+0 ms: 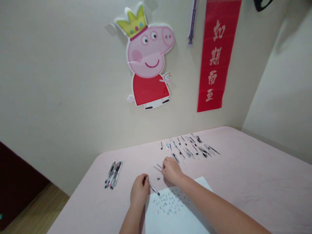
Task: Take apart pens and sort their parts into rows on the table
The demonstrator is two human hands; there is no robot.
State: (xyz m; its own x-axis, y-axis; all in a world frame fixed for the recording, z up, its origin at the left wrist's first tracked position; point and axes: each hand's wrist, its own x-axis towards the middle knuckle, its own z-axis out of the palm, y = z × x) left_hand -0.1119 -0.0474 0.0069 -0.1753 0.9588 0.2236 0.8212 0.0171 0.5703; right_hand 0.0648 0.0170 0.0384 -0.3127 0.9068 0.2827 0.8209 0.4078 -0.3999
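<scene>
My left hand (139,191) is closed round one end of a pen (154,189), a slim clear one with a dark tip, which slants down toward the white paper sheet (158,222). Two thin dark rods, like pen refills (158,168), stick out leftward from the curled fingers of my right hand (171,169). Between the hands, a small dark piece (158,178) lies on the table, too small to name. Small dark marks or bits are scattered over the sheet; I cannot tell which. My right forearm crosses above the sheet and covers part of it.
A bundle of pens (114,175) lies at the left of the pink-covered table (255,182). Toward the back, pen parts (187,150), with refills, clear barrels and caps, are laid out in rows. The wall (80,107) stands right behind the table.
</scene>
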